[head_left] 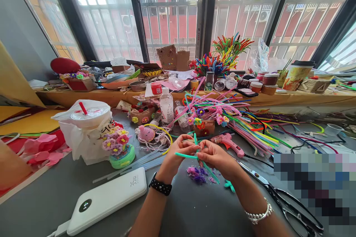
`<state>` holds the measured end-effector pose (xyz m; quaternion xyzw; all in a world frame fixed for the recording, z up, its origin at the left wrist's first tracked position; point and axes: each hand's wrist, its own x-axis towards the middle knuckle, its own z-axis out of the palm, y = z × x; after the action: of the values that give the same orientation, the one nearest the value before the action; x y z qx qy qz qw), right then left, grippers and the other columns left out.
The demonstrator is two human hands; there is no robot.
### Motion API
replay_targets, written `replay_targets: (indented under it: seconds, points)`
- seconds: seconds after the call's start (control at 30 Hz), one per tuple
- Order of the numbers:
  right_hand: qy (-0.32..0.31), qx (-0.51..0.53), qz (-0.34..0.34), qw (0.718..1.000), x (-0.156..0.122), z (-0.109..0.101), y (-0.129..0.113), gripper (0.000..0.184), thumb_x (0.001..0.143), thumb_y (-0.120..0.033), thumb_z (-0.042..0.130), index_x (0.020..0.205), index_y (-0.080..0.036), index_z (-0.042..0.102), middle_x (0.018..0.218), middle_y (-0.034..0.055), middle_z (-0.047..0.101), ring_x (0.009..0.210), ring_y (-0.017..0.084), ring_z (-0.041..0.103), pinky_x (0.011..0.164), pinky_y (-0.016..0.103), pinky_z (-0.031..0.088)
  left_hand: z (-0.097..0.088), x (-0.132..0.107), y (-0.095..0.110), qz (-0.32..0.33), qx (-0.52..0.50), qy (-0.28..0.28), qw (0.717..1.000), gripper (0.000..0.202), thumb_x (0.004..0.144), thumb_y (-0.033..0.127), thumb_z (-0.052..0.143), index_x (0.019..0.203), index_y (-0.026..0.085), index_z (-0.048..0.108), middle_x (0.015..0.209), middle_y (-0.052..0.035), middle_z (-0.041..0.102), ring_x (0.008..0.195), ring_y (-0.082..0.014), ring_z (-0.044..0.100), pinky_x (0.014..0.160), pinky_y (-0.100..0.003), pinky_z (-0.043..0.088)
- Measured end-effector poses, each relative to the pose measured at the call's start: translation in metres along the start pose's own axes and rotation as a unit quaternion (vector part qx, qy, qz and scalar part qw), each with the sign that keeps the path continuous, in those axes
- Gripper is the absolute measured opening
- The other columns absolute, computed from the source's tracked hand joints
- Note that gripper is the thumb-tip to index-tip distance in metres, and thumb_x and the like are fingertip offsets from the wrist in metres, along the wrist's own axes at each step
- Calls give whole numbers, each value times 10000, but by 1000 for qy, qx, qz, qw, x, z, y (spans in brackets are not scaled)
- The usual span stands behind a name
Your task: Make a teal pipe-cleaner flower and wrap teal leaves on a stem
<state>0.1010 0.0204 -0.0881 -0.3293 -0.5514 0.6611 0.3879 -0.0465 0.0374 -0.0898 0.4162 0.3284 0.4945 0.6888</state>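
Crossed green pipe cleaners (210, 172) are pinched between my two hands, their ends sticking out to the left, upward and down to the right. My left hand (182, 152) grips them near the crossing, fingertips together. From the other side my right hand (213, 154) closes thumb and finger on the same spot, so the joint itself is partly hidden. Beneath the hands lies a small heap of purple and pink fuzz clippings (198, 174). A short curled green pipe-cleaner piece (229, 185) rests on the table by my right wrist.
Large scissors (268, 185) lie at right, near a pink glue gun (229, 142). Behind is a spread of coloured pipe cleaners (256, 135). At left are a white power bank (108, 202), a pipe-cleaner flower pot (121, 155) and a bagged drink cup (89, 118).
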Motion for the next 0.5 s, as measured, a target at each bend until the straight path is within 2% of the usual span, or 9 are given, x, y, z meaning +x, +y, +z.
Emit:
replay_targets:
  seconds: [0.2,0.33,0.4,0.5]
  points:
    - [-38,-30,64,997,-1,-4,5,330,664,-377,639,827,-165,446,464,-106,440,365,23,202,376,209,79,-8,1,3,-16,72,-46,996,387,508,173,757,797,145,501,512,47,609,439,-63,508,489,-189,379]
    - [-26,-58,88,994,0,-2,6,290,654,-384,639,746,-150,496,445,-104,401,368,23,194,376,214,81,-11,-1,8,-20,134,-41,990,368,492,161,763,787,140,544,523,30,624,498,-81,544,530,-192,394]
    - [-8,-67,72,995,1,-1,4,276,646,-383,642,692,-147,508,453,-89,437,373,24,212,380,214,91,-11,-3,11,-20,140,-25,990,336,526,179,747,812,132,577,562,6,649,533,-85,560,548,-185,399]
    - [65,-61,2,996,3,-2,0,267,645,-385,640,665,-154,508,494,-60,516,386,31,254,387,212,107,-7,-5,13,-11,91,31,995,275,651,285,657,871,129,603,721,-50,689,618,-109,602,587,-199,432]
